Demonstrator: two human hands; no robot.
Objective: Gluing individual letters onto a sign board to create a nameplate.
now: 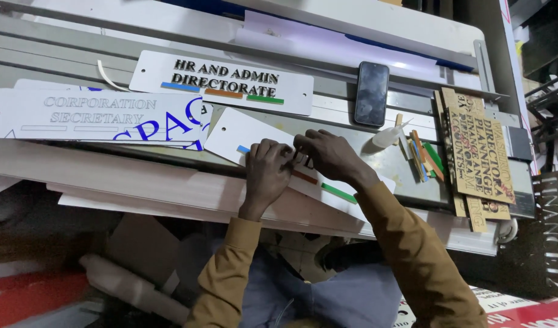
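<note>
Head view, only one camera. Both hands sit on a white sign plate lying tilted on the grey workbench, about centre frame.

Left hand: fingers curled, tips pressed down on the plate. Whether it pinches anything, cannot tell; knuckles hide the tips. Right hand: fingers bent onto the plate, touching the left hand's fingertips. Grip also unclear, same reason.

Plate carries three small strips: blue strip at 9 o'clock of the left hand, half hidden; orange strip between the hands, mostly covered; green strip at 5 o'clock of the right hand, its end running under the wrist. Any lettering on the plate is covered by the hands.

12 o'clock of the hands: a finished white sign with black raised letters and three colour strips. 9 o'clock: stack of white signs, left edge cut off. 1 o'clock: black phone, face up. 3 o'clock: small glue bottle lying on its side, loose coloured strips, then wooden letter sheets, partly overlapped.

Below the bench edge: dark, blurred clutter, hard to make out.
</note>
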